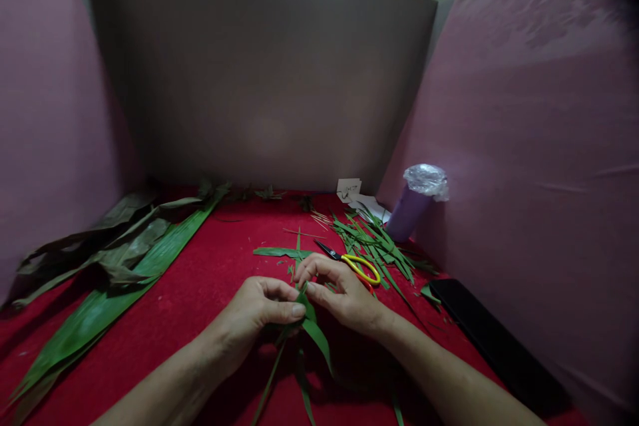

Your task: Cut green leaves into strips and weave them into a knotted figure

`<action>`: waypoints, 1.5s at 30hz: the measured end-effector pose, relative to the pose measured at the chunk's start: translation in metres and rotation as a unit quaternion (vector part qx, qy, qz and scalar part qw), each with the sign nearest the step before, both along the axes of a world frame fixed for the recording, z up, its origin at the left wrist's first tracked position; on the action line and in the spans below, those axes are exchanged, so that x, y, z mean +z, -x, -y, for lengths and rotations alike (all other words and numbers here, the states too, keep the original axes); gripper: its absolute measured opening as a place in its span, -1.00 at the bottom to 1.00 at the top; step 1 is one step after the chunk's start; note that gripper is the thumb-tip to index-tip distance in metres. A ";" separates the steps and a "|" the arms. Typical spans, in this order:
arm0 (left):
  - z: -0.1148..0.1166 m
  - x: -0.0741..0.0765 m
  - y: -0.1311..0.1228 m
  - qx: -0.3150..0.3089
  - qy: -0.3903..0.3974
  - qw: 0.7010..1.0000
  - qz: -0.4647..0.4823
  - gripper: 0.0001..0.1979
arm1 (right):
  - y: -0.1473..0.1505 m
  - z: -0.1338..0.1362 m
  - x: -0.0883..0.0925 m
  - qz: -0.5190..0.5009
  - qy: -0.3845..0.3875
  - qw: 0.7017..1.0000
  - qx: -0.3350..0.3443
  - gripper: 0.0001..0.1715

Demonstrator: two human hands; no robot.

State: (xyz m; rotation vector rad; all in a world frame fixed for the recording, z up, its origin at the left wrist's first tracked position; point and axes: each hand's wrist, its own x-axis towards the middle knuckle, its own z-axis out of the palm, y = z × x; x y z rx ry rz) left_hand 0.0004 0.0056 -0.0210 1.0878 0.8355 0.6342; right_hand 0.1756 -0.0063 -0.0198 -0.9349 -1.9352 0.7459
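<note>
Green leaf strips (316,339) are gathered between my two hands, low in the middle of the head view, with long ends hanging toward me. My left hand (254,309) pinches them between thumb and fingers. From the other side, my right hand (344,293) has its thumb and fingertips closed on the upper part of the same strips. Fingers hide part of where the strips meet. Just beyond my right hand lies a pair of scissors (357,265) with yellow handles and dark blades. A flat leaf piece (279,252) rests on the cloth past my fingertips.
Large green and withered leaves (120,303) spread along the left of the red cloth (200,266). Cut strips (379,243) are heaped at right, near a purple cup (412,210) topped with clear plastic. A long black object (494,339) lies along the right wall. White cards (348,189) are at the back.
</note>
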 end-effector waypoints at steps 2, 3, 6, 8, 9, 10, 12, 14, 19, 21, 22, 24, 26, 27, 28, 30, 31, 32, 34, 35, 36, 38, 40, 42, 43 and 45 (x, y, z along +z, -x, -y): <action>0.000 0.000 0.000 -0.003 0.004 1.000 0.001 -0.88 | 0.000 -0.001 -0.002 -0.002 0.009 1.000 0.007 -0.91; 0.000 -0.001 0.000 -0.005 0.006 1.000 0.003 -0.88 | 0.000 -0.001 -0.002 0.000 0.010 1.000 0.010 -0.91; -0.001 -0.002 -0.001 -0.004 0.004 1.000 0.002 -0.89 | 0.000 0.001 -0.001 0.022 -0.013 1.000 0.004 -0.88; -0.002 -0.003 -0.001 -0.001 0.000 1.000 -0.002 -0.89 | 0.001 0.003 0.001 0.050 -0.050 0.997 -0.017 -0.86; -0.002 -0.003 -0.001 -0.002 -0.003 1.000 -0.003 -0.89 | 0.001 0.003 0.002 0.068 -0.071 0.995 -0.028 -0.85; -0.003 -0.004 -0.001 -0.004 -0.006 1.000 -0.004 -0.89 | 0.002 0.004 0.003 0.088 -0.093 0.991 -0.038 -0.84; -0.003 -0.005 -0.001 -0.012 -0.011 1.000 -0.004 -0.88 | 0.002 0.005 0.005 0.127 -0.129 0.982 -0.049 -0.83; -0.003 -0.004 -0.001 -0.014 -0.013 1.000 -0.006 -0.87 | 0.002 0.005 0.005 0.155 -0.154 0.974 -0.054 -0.83; -0.003 -0.002 -0.001 0.007 -0.013 1.000 0.001 -0.87 | 0.000 0.003 0.005 0.137 -0.163 0.974 -0.072 -0.83; -0.004 -0.001 0.000 0.024 -0.010 1.000 0.015 -0.87 | 0.000 0.004 0.006 0.113 -0.154 0.977 -0.096 -0.80; -0.004 0.000 0.001 0.034 -0.009 0.999 0.022 -0.87 | 0.000 0.004 0.007 0.103 -0.149 0.977 -0.110 -0.81; -0.005 0.001 0.002 0.057 -0.010 0.998 0.031 -0.86 | 0.001 0.005 0.008 0.090 -0.139 0.977 -0.133 -0.86; -0.006 0.002 0.003 0.081 -0.016 0.996 0.034 -0.85 | 0.001 0.006 0.008 0.084 -0.127 0.978 -0.145 -0.88; -0.006 0.002 0.004 0.093 -0.022 0.995 0.032 -0.85 | 0.001 0.006 0.008 0.084 -0.122 0.978 -0.148 -0.87; -0.007 0.003 0.004 0.104 -0.031 0.994 0.029 -0.85 | 0.002 0.007 0.008 0.086 -0.118 0.978 -0.148 -0.87; -0.009 0.004 0.004 0.127 -0.053 0.990 0.021 -0.87 | 0.003 0.008 0.009 0.088 -0.110 0.980 -0.143 -0.86; -0.009 0.006 0.004 0.135 -0.066 0.989 0.019 -0.88 | 0.003 0.008 0.009 0.087 -0.106 0.981 -0.138 -0.85; -0.010 0.007 0.004 0.139 -0.077 0.987 0.019 -0.88 | 0.004 0.008 0.009 0.083 -0.098 0.983 -0.133 -0.85; -0.010 0.009 0.004 0.139 -0.091 0.986 0.025 -0.89 | 0.004 0.007 0.010 0.062 -0.068 0.989 -0.116 -0.85; -0.009 0.010 0.005 0.136 -0.094 0.986 0.029 -0.89 | 0.004 0.006 0.010 0.048 -0.039 0.993 -0.100 -0.83; -0.009 0.011 0.005 0.134 -0.096 0.986 0.031 -0.89 | 0.004 0.004 0.009 0.031 0.000 0.996 -0.079 -0.81; -0.009 0.012 0.005 0.138 -0.102 0.985 0.032 -0.88 | 0.003 0.001 0.010 -0.007 0.097 0.995 -0.032 -0.79; -0.009 0.012 0.005 0.144 -0.110 0.983 0.031 -0.88 | 0.002 -0.002 0.011 -0.033 0.169 0.985 -0.013 -0.79; -0.009 0.012 0.006 0.146 -0.112 0.982 0.035 -0.87 | 0.001 -0.003 0.016 -0.024 0.178 0.983 -0.029 -0.78; -0.009 0.013 0.006 0.144 -0.112 0.982 0.038 -0.87 | 0.001 -0.002 0.020 -0.007 0.165 0.985 -0.039 -0.77; -0.009 0.014 0.006 0.143 -0.113 0.982 0.045 -0.86 | 0.001 -0.001 0.027 0.027 0.140 0.988 -0.053 -0.77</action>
